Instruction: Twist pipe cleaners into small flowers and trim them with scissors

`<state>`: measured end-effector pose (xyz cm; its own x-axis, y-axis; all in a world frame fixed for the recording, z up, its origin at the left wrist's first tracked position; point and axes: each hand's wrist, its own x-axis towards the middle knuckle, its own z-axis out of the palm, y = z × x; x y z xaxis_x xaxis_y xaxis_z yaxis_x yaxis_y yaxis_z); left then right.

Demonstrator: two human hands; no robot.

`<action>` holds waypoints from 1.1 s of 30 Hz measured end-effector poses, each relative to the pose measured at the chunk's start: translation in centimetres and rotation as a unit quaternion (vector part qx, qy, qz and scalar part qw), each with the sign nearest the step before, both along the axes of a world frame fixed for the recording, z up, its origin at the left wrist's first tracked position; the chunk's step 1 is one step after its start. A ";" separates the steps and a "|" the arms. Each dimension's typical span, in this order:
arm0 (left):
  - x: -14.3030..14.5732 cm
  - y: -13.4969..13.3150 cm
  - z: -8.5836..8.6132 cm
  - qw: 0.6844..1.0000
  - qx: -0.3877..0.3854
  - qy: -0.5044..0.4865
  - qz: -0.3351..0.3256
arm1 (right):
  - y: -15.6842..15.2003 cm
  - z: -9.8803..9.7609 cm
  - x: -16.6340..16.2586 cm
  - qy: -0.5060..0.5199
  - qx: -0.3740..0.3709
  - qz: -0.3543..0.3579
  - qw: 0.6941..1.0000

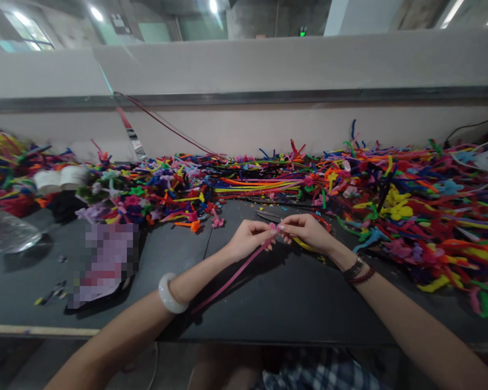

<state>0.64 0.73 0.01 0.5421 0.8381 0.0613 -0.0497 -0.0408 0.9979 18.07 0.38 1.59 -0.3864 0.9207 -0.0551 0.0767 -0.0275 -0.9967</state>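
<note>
Both hands meet above the dark table (293, 303), just in front of me. My left hand (250, 238) pinches a pink pipe cleaner (231, 279) near its upper end; the stem trails down and left towards my wrist, which wears a white bangle (171, 293). My right hand (305, 230) pinches the same pipe cleaner at its tip, fingertips touching those of the left. A yellow pipe cleaner (305, 245) shows under the right hand. Dark bracelets sit on my right wrist.
A big heap of coloured pipe cleaners (390, 200) and twisted flower shapes runs along the back and right of the table. Scissors (268, 216) lie just behind my hands. White rolls (61, 179) and a clear plastic item (6, 233) sit at left, with a blurred patch beside them.
</note>
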 end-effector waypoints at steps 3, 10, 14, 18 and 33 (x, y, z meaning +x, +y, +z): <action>0.0 -0.1 0.1 1.000 -0.005 0.004 -0.005 | -0.3 0.1 -0.3 -0.024 0.037 -0.009 0.999; -0.1 0.2 -0.2 0.997 -0.067 -0.014 -0.018 | -0.3 -0.4 -0.6 -0.041 0.079 -0.030 0.996; -0.3 0.7 -0.1 0.990 -0.131 -0.050 -0.022 | -0.1 -0.7 -0.5 -0.048 0.103 -0.041 0.993; -0.5 1.0 0.0 0.988 -0.130 -0.078 0.001 | -0.2 -0.6 -0.5 -0.058 0.108 -0.036 0.992; -0.3 0.8 -0.1 0.975 -0.182 -0.116 0.056 | -1.0 -1.3 -0.8 -0.201 0.468 -0.075 0.857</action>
<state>0.37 1.57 -0.05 0.4526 0.8804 -0.1412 -0.2912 0.2956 0.9098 17.29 -0.65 0.32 -0.3835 0.6714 0.6342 0.4849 0.7308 -0.4804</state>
